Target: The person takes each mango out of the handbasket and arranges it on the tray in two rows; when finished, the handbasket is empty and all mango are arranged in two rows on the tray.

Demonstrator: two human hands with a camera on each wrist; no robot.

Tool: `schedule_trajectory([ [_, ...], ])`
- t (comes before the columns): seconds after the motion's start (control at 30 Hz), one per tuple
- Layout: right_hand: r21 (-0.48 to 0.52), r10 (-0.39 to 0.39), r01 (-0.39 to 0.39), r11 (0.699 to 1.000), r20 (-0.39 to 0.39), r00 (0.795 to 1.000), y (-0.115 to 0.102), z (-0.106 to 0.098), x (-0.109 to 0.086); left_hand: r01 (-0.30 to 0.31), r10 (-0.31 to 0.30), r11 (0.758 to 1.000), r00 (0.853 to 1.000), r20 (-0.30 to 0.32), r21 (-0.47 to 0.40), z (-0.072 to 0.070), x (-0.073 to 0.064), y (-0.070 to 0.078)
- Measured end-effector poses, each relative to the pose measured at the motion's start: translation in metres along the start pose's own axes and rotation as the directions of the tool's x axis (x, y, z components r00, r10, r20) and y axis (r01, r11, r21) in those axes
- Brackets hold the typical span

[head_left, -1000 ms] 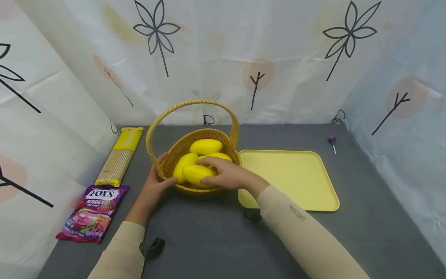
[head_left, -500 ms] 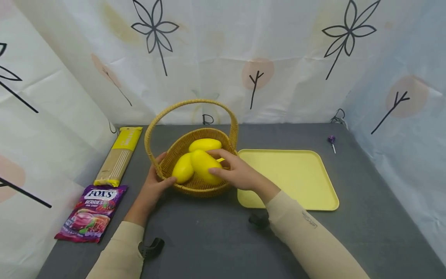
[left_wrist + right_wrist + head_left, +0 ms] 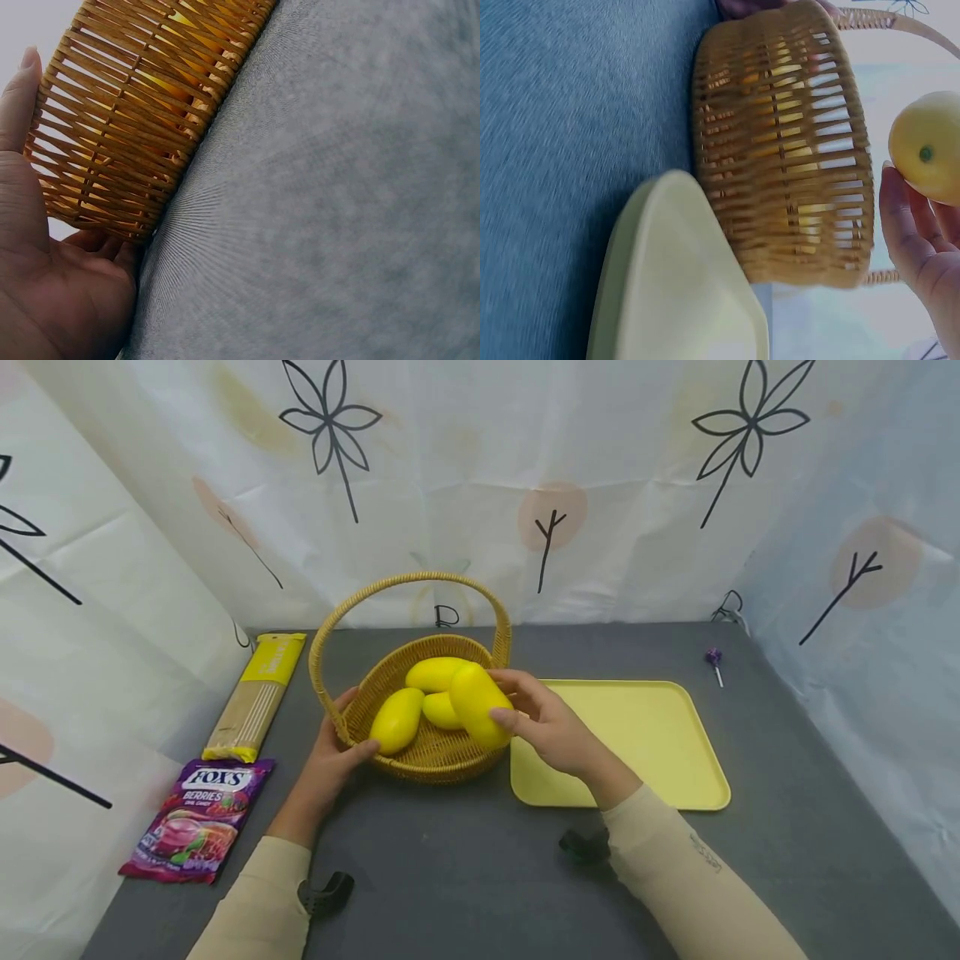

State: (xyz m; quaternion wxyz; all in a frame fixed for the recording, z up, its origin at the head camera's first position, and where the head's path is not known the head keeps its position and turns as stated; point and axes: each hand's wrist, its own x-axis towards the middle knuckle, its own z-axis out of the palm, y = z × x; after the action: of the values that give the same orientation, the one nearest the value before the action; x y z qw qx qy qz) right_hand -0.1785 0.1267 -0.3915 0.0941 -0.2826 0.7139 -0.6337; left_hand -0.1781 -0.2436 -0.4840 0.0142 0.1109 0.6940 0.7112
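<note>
Oval yellow fruit, mid-frame, pinched by my right fingers; left fingers grip tan wicker basket. Lifting, I judge; steady clearance next.

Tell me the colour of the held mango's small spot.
The spot on the mango is green, clearest in the right wrist view.

Basket standing on the desk, three fruits lying inside, tray lying right, lollipop lying beyond its far-right corner, packet lying left, candy bag before it.

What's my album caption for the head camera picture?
One mango in the right grip, three more in the wicker basket.
</note>
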Motion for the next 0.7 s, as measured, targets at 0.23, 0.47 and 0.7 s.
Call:
schedule_trajectory([
  [0.23, 0.046, 0.009, -0.008, 0.999, -0.039, 0.999, 0.007, -0.017, -0.012, 0.006, -0.006, 1.0, 1.0, -0.008, 0.002, 0.0, 0.0, 0.0],
  [0.47, 0.074, 0.025, -0.018, 0.997, -0.084, 0.996, 0.018, -0.029, -0.02, 0.004, -0.004, 1.0, 1.0, -0.013, 0.013, 0.0, 0.001, 0.0],
  [0.7, 0.067, 0.122, -0.111, 0.992, -0.199, 0.972, 0.034, -0.043, -0.026, 0.009, -0.009, 1.0, 1.0, -0.013, 0.016, 0.0, 0.0, 0.0],
])
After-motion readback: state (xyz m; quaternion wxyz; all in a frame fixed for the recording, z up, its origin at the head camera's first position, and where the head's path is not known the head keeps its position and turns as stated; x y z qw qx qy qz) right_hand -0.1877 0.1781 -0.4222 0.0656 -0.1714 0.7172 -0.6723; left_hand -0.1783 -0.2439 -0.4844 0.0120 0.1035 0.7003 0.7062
